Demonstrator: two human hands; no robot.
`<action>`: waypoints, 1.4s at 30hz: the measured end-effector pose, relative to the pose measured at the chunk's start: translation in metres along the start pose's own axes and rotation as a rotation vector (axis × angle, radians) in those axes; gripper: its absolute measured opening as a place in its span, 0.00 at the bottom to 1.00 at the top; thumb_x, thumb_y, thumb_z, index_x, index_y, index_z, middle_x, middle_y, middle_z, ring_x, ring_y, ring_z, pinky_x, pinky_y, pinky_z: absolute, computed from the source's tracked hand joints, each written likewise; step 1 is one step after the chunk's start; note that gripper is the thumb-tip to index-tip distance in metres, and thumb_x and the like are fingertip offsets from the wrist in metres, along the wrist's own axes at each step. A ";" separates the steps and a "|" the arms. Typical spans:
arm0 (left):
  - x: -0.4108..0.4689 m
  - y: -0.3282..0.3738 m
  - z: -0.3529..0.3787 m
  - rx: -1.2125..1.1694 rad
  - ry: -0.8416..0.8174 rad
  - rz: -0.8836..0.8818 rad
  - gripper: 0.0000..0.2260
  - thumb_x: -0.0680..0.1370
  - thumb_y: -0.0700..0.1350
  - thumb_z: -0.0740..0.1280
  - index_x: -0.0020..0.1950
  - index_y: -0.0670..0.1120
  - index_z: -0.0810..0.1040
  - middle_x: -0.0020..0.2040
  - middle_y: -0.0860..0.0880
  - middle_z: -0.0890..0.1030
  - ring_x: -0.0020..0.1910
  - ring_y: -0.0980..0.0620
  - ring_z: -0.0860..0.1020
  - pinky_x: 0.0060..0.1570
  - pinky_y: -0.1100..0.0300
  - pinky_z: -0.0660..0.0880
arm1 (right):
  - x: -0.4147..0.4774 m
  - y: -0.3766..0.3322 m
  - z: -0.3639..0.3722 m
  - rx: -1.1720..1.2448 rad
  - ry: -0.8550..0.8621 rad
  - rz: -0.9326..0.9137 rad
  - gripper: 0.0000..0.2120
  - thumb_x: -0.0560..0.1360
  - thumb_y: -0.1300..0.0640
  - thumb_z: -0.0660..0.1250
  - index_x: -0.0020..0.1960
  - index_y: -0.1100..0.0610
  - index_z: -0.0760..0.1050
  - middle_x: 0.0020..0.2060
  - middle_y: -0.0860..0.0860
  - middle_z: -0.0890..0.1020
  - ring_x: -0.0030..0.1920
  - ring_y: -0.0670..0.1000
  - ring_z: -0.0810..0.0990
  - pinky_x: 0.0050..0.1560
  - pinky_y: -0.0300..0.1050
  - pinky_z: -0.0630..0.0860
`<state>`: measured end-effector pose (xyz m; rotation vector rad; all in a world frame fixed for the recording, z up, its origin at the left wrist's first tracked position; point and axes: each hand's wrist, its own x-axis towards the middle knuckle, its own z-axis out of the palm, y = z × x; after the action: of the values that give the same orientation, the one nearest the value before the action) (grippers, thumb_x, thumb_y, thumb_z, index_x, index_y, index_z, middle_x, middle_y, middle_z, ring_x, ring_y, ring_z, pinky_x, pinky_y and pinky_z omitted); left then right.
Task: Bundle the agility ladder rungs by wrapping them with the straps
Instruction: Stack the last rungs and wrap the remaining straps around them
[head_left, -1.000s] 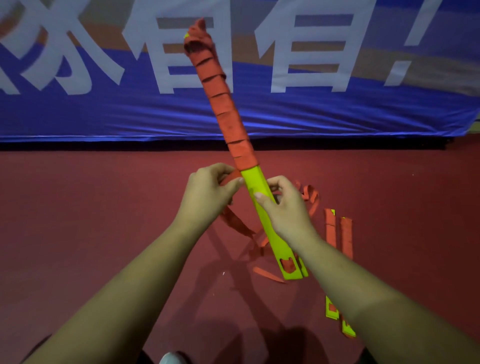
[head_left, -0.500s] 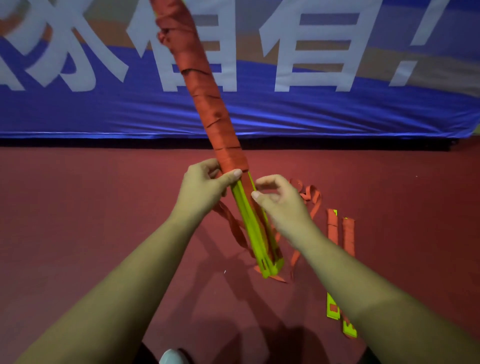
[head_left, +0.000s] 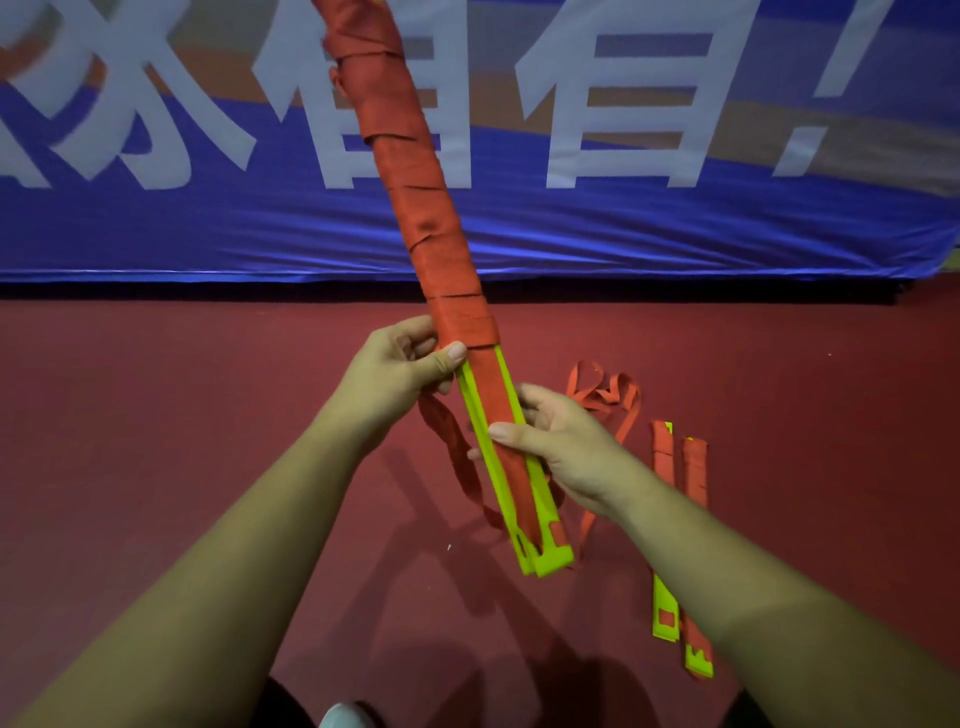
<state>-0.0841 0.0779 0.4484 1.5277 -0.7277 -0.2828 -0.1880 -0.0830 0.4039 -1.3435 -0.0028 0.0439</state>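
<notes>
**Rung bundle held in both hands, upper half wrapped**

The bundle of yellow-green ladder rungs (head_left: 553, 560) is held in the air in front of the person. It tilts up and to the left, its top running out of the upper edge of the view and its lower end hanging above the red floor (head_left: 156, 415). The orange strap (head_left: 415, 176) covers the upper part in overlapping turns; below the last turn a length of it lies flat along the near face between the yellow-green edges. The left hand (head_left: 400, 369) grips the bundle just under the last turn, fingers curled behind it and thumb pressed on the near edge. The right hand (head_left: 566, 447) grips lower down, thumb laid across the near face, fingers curled round the far side. A loose strap tail (head_left: 457, 452) hangs below the left hand. On the floor to the right lie two more rungs (head_left: 662, 613) side by side, partly covered in orange, with a loose loop of strap (head_left: 608, 395) near their far ends. A blue banner (head_left: 675, 234) with large white characters stands behind
</notes>
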 end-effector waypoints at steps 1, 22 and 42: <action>0.000 0.001 -0.002 0.022 -0.013 0.001 0.04 0.78 0.37 0.66 0.52 0.39 0.78 0.33 0.53 0.79 0.30 0.58 0.73 0.32 0.68 0.70 | 0.000 -0.001 0.000 -0.013 0.027 -0.030 0.13 0.77 0.68 0.64 0.60 0.62 0.72 0.44 0.55 0.81 0.43 0.55 0.84 0.44 0.48 0.81; 0.004 -0.014 0.015 0.571 0.398 -0.013 0.24 0.71 0.63 0.71 0.35 0.41 0.77 0.26 0.42 0.75 0.26 0.51 0.70 0.33 0.52 0.69 | 0.016 0.019 0.012 -0.855 0.442 -0.422 0.18 0.72 0.63 0.70 0.61 0.58 0.73 0.53 0.50 0.74 0.54 0.46 0.73 0.57 0.31 0.65; 0.005 -0.005 -0.012 0.023 -0.033 -0.005 0.05 0.78 0.42 0.66 0.46 0.41 0.79 0.31 0.49 0.74 0.30 0.57 0.69 0.30 0.65 0.64 | -0.001 -0.018 0.003 0.222 -0.058 0.009 0.16 0.72 0.62 0.65 0.59 0.66 0.72 0.44 0.62 0.81 0.40 0.58 0.84 0.39 0.48 0.82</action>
<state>-0.0714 0.0843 0.4467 1.5498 -0.7552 -0.3054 -0.1885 -0.0840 0.4223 -1.1204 -0.0400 0.0882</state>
